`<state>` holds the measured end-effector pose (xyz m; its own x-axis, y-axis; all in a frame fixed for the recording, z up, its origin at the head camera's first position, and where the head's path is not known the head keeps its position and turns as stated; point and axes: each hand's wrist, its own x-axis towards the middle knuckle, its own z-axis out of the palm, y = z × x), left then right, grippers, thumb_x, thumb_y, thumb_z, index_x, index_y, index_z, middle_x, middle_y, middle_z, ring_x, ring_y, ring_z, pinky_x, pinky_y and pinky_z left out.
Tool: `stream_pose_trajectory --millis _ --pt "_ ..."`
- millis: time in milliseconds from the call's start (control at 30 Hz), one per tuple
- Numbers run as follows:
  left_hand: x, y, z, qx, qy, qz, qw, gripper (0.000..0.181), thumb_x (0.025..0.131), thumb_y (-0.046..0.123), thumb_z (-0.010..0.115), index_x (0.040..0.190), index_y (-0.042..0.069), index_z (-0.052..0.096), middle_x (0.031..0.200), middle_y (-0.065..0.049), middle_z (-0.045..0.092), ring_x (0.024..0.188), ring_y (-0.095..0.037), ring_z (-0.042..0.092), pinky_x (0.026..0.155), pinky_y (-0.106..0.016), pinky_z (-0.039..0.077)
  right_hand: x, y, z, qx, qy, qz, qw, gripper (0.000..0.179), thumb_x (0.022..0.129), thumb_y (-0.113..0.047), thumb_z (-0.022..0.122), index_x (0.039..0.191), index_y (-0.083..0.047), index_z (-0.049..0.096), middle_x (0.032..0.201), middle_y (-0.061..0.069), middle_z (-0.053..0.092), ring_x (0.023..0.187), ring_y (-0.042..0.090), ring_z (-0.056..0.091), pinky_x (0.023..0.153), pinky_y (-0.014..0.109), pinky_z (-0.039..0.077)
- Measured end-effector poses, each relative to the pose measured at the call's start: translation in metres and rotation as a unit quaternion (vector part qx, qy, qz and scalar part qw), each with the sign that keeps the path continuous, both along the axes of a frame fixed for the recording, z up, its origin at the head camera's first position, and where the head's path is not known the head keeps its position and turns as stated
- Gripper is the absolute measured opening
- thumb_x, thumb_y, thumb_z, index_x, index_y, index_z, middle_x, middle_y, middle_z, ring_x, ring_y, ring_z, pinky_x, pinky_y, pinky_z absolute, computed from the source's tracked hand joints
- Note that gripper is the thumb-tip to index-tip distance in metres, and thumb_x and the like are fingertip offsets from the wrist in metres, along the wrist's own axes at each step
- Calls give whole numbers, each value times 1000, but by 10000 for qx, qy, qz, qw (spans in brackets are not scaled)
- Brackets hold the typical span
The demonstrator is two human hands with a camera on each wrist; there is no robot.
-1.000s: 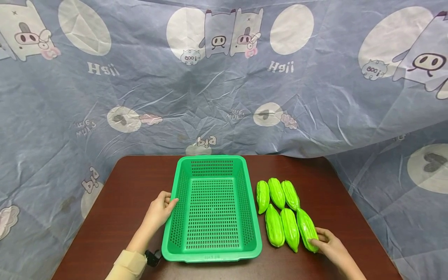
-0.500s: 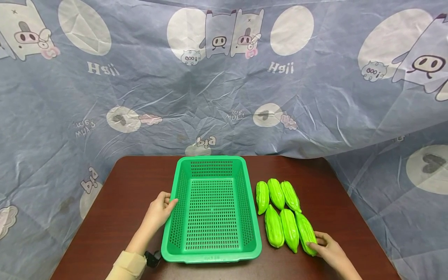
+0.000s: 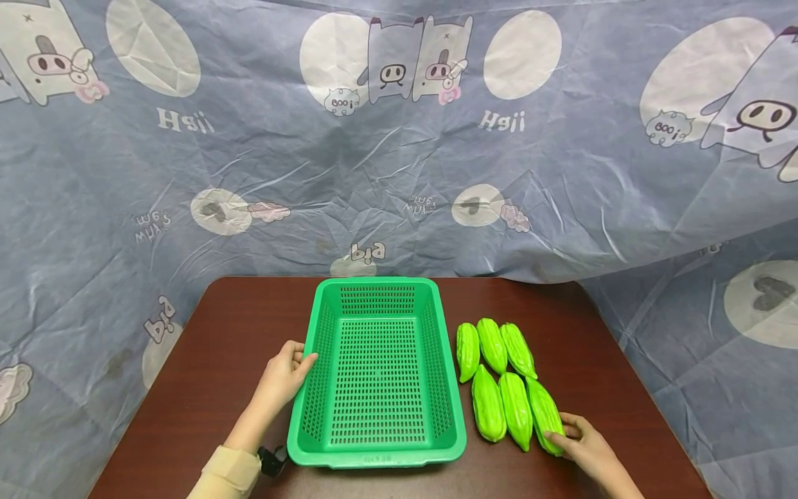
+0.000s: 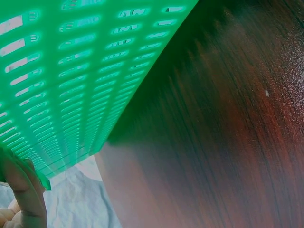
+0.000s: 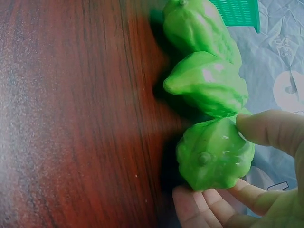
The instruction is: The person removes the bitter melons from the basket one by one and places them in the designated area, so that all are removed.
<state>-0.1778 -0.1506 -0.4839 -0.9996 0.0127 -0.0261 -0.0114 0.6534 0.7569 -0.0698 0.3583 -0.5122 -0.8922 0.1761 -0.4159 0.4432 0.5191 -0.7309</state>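
In the head view a green plastic basket [image 3: 377, 457] with slotted walls sits on the table. My left hand [image 3: 285, 374] grips its left rim, thumb on the inner side; the left wrist view shows the fingers [image 4: 28, 190] at the rim from outside. Right of the basket several light green bitter melons [image 3: 488, 405] lie in two rows. The rightmost one of the near row, a bitter melon [image 3: 544, 416], is held by my right hand [image 3: 586, 447]. In the right wrist view my thumb [image 5: 270, 129] is on top of this bitter melon [image 5: 216, 154], with fingers underneath its other side.
The dark brown wooden table [image 3: 231, 326] ends at a patterned grey-blue cloth [image 3: 386, 159] hung behind and at both sides. A small black object [image 3: 272, 460] shows at my left wrist, close to the basket's near left corner.
My right hand has shifted the held bitter melon slightly left and nearer to me, mostly before the half-second frame. The left hand and the basket have stayed in place.
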Motion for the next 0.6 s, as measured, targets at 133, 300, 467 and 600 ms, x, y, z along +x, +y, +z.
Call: stream_pose_trajectory --millis 133,300,467,600 --pt "0 0 0 2 -1 -4 10000 40 95 29 55 120 -1 49 98 -11 60 80 -18 59 64 -33 49 0 0 0 14 -21 -4 10000 76 89 -37 63 137 11 28 117 28 53 96 25 60 74 38 52" --pt "0 0 -1 -3 3 -11 10000 40 95 30 55 120 -1 49 99 -12 60 81 -19 60 64 -33 49 0 2 2 125 -63 50 9999 79 88 -42 62 137 10 29 119 28 52 100 28 58 75 37 52" --pt "-1 0 -1 -27 26 -9 10000 40 94 30 56 120 -1 49 98 -11 60 80 -18 59 63 -33 49 -1 6 7 457 -19 197 9988 81 88 -48 59 137 10 31 123 31 50 109 38 53 78 39 50" --pt "-1 0 -2 -31 11 -8 10000 41 95 30 56 120 -1 49 98 -11 60 81 -18 59 63 -33 49 -3 7 12 596 92 250 9979 80 89 -48 58 138 10 31 125 32 48 113 42 50 81 42 50"
